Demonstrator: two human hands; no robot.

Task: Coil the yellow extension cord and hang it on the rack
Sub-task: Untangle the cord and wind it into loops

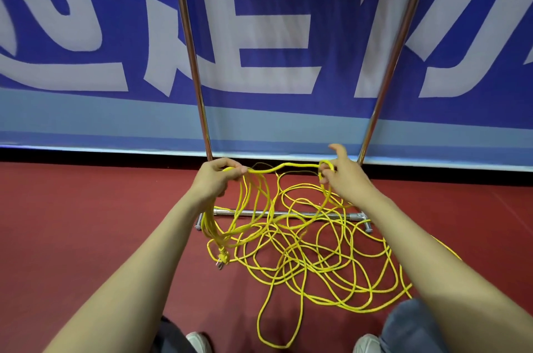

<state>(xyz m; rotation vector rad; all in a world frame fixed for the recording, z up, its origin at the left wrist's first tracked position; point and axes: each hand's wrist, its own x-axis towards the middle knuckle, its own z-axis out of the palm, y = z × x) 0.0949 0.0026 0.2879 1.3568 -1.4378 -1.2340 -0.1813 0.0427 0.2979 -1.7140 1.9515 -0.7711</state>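
You have one view only: the wide camera on your head looks forward and down, close above the red floor [86, 223], facing the rack [192, 64] and the blue banner [138, 21] behind it.

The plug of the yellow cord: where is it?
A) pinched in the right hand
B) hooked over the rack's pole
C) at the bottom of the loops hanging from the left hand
C: the plug sits at the low end of the cord loops gathered in the left hand; the right hand pinches only a bend of cord.
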